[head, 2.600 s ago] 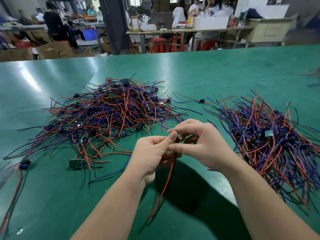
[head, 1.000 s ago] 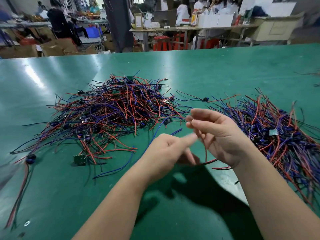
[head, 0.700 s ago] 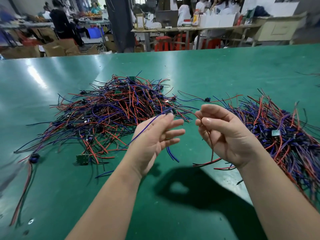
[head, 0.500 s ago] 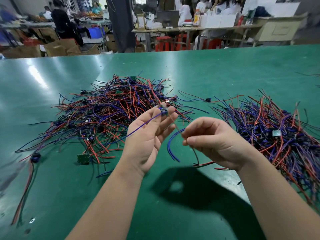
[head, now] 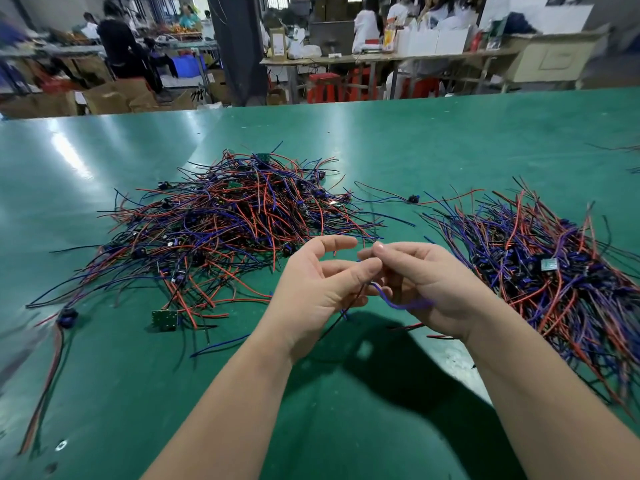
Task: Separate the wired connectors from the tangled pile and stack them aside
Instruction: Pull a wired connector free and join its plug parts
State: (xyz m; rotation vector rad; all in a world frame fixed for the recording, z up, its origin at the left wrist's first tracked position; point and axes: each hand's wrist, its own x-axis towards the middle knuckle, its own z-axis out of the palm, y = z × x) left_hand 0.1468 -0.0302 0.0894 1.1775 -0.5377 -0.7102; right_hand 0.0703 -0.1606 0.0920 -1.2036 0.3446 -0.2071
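Observation:
A tangled pile (head: 221, 230) of red, blue and black wired connectors lies left of centre on the green table (head: 433, 140). A second heap (head: 554, 271) of the same wired connectors lies at the right. Both hands meet above the table between them. My left hand (head: 318, 292) and my right hand (head: 426, 285) hold one wired connector (head: 394, 303) between their fingertips; its blue wire loops under my right hand and a dark wire hangs below my left. The connector body itself is hidden by the fingers.
A small green circuit board (head: 164, 319) lies at the near edge of the left pile. A lone connector (head: 412, 199) sits between the piles, another (head: 67, 317) at far left. Work tables, boxes and people fill the background.
My left hand pulled a connector with a blue wire out of the left pile. Both hands then came together at the centre and now hold it between them.

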